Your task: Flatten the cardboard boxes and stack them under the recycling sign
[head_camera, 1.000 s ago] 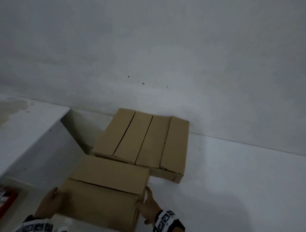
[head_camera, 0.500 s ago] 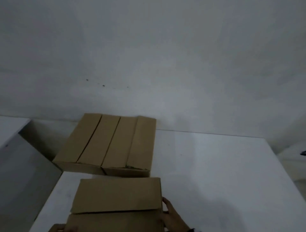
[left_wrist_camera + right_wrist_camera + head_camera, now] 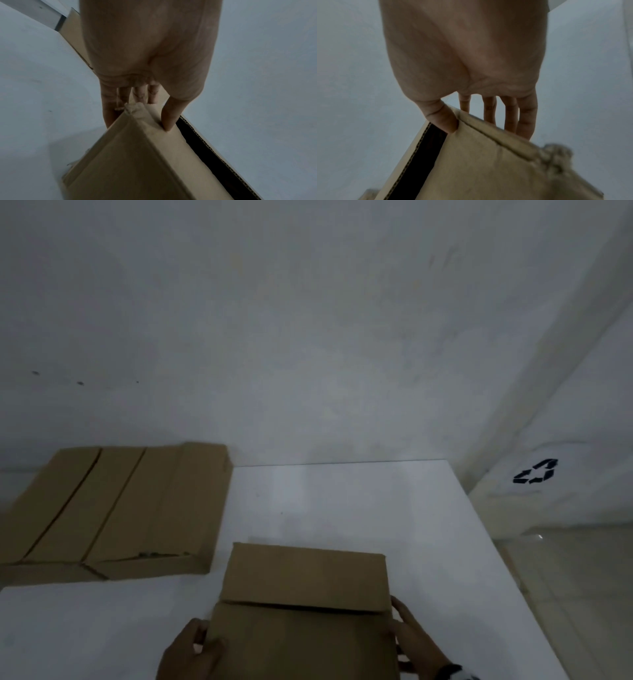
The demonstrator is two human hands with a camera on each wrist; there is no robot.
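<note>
Over white table (image 3: 342, 508), both hands grip box (image 3: 305, 611).

Left grip (image 3: 191, 652) and right grip (image 3: 416, 642) both clamped, thumbs on top

Brown cardboard box (image 3: 305, 604) above table; two boxes (image 3: 113, 508) behind-left.

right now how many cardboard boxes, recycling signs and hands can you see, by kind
cardboard boxes: 2, the held box over the white table and the box at the back left
recycling signs: 1, the recycling sign on the wall to the right
hands: 2, the left hand and right hand, both gripping the held box
total: 5
</note>
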